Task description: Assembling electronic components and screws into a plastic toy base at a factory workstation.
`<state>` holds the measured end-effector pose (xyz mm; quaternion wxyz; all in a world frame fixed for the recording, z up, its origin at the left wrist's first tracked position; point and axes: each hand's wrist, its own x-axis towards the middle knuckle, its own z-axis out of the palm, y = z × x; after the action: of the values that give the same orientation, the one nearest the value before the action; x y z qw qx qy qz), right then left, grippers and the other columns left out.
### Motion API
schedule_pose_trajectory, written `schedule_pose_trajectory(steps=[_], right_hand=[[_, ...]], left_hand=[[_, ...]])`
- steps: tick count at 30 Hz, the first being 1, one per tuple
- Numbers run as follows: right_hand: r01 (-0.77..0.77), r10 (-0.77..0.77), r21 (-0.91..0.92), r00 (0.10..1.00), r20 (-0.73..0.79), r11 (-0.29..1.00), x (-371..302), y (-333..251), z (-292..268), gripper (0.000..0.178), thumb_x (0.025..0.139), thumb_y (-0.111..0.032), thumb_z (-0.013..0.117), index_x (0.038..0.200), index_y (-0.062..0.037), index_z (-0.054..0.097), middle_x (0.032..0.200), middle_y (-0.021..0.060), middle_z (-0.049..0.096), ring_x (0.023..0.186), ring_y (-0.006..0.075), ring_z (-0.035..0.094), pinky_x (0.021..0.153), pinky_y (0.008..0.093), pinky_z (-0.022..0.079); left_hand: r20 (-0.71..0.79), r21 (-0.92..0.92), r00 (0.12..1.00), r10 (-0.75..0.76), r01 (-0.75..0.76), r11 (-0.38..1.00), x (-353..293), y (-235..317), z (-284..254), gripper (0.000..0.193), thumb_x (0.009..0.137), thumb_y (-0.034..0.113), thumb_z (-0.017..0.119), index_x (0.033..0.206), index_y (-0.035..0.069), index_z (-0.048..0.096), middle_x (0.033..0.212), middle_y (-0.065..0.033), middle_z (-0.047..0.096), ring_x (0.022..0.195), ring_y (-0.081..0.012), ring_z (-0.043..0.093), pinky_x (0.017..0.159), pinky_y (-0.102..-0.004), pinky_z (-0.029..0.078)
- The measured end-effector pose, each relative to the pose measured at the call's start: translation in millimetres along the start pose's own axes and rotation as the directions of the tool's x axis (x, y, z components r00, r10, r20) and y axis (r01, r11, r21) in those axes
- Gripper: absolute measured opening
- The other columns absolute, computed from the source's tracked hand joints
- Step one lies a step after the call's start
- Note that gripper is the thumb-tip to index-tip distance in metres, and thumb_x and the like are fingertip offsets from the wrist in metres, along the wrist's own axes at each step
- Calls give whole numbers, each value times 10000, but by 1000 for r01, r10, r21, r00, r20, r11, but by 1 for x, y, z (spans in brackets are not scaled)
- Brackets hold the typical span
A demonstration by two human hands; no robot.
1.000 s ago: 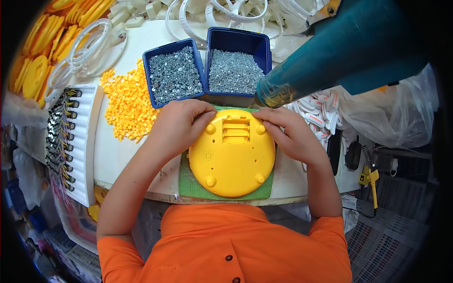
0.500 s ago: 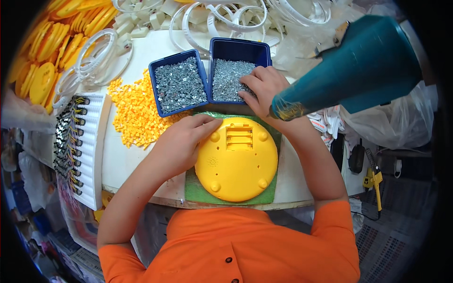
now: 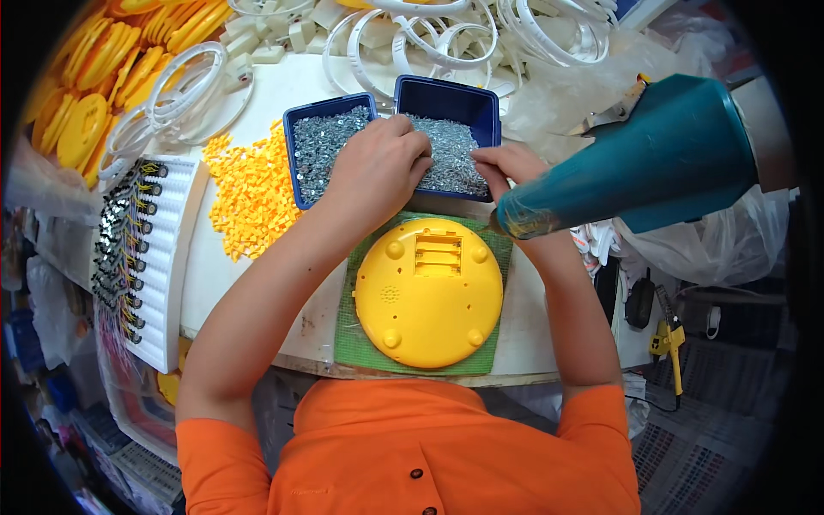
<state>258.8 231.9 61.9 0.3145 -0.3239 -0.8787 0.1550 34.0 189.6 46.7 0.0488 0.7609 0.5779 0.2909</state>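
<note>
My left hand [image 3: 382, 166] is closed, its fingers curled over the near left side of the right blue bin [image 3: 492, 118]; whatever the fingertips hold is hidden. This bin contains many small silvery screws [image 3: 448, 154]. Thumb and forefinger of my right hand [image 3: 512, 163] meet in a pinch at the bin's right edge, and I cannot make out what is between them. Beside it, a second blue bin [image 3: 298, 184] holds small metal parts [image 3: 319, 146]. Below both hands lies a round yellow plastic housing [image 3: 429, 322], its open battery compartment facing up, on a green mat [image 3: 345, 343].
A tapered teal tool body [image 3: 635, 159] hangs over my right forearm. Small yellow pieces [image 3: 249, 202] are heaped left of the bins. Wired components fill a white ridged tray [image 3: 172, 275]. White rings [image 3: 455, 43] and yellow discs [image 3: 86, 129] lie behind. A yellow-handled tool [image 3: 672, 348] hangs right.
My left hand has left the yellow housing and moved up to the bins. My right hand has drawn back from the screws to the bin's right edge, its fingers now pinched.
</note>
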Motion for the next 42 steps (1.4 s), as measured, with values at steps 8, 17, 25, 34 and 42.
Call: schedule_pose_trajectory(steps=[8, 17, 25, 34, 42], right_hand=[[-535, 530, 202, 844, 80, 821, -86, -52, -40, 122, 931, -27, 699, 1039, 7, 744, 957, 90, 759, 803, 141, 677, 758, 270, 521], [-640, 678, 316, 734, -18, 701, -145, -72, -18, 111, 959, -96, 697, 992, 9, 715, 898, 53, 696, 786, 124, 643, 715, 260, 521], [-511, 523, 113, 826, -209, 852, -156, -79, -1, 47, 913, -41, 713, 935, 1, 716, 840, 110, 686, 730, 243, 660, 661, 329, 531], [-520, 557, 201, 792, -250, 830, -138, -63, -14, 133, 957, -35, 656, 1058, 20, 723, 886, 68, 686, 770, 119, 634, 678, 260, 508], [-264, 262, 10, 953, -152, 964, -39, -34, -8, 149, 942, -85, 690, 1064, -2, 710, 924, 93, 660, 837, 188, 643, 767, 299, 508]], left_hand=[[-74, -145, 997, -30, 19, 989, -3, 5, 1, 91, 873, 163, 731, 897, 76, 731, 930, -93, 653, 929, -316, 657, 791, -435, 543], [27, -330, 986, -163, 163, 930, -14, 30, -16, 109, 895, 101, 692, 987, 52, 723, 972, -99, 692, 833, -283, 691, 749, -370, 559], [78, -602, 860, -505, 444, 663, -115, 24, -41, 97, 932, 69, 716, 1007, 8, 716, 906, -16, 705, 775, -77, 605, 712, -245, 492], [170, -734, 821, -545, 475, 485, -157, 37, -31, 66, 953, 29, 693, 1004, -12, 686, 1000, -54, 684, 843, -106, 639, 756, -248, 524], [-39, -450, 918, -395, 337, 827, -159, 44, -32, 116, 921, 14, 679, 1036, 2, 695, 1061, -125, 712, 927, -266, 691, 829, -348, 557]])
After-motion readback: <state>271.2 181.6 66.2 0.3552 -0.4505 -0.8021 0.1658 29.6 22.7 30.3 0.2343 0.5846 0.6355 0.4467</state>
